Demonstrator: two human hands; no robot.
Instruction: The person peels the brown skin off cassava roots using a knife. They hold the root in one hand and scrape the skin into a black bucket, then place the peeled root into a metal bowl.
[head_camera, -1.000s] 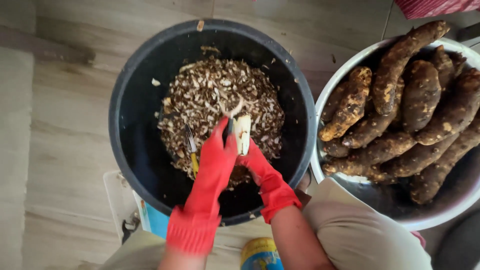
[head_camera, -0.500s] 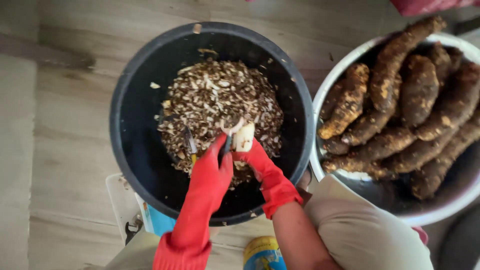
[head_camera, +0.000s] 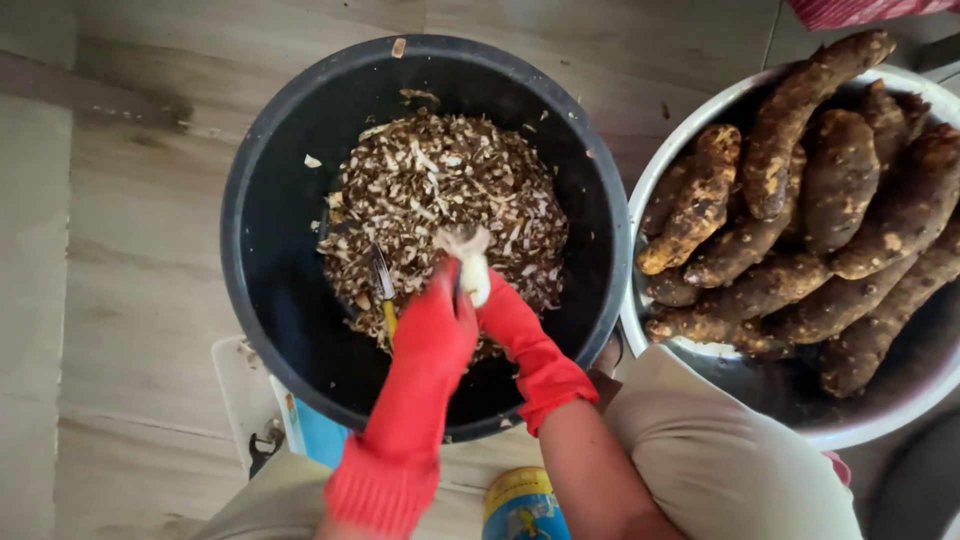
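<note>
Both my hands wear long red rubber gloves and are held over a black bucket (head_camera: 262, 190) filled with brown and white peelings (head_camera: 440, 185). My left hand (head_camera: 432, 325) grips a peeler (head_camera: 381, 285) with a yellow handle, whose metal blade sticks out to the left over the peelings. My right hand (head_camera: 508, 318) holds a small, pale, peeled piece of root (head_camera: 472, 268) upright. The two hands touch each other around the root.
A large white basin (head_camera: 668, 160) heaped with several unpeeled brown roots (head_camera: 800, 210) stands right of the bucket, touching it. The floor is pale wood planks (head_camera: 130, 260). My knee in beige cloth (head_camera: 720, 460) is at the bottom right, and a blue and white object (head_camera: 300, 430) lies under the bucket's near edge.
My hands have stayed over the bucket's middle. The left hand has closed in over the root and the peeler has shifted a little; the view has shifted slightly.
</note>
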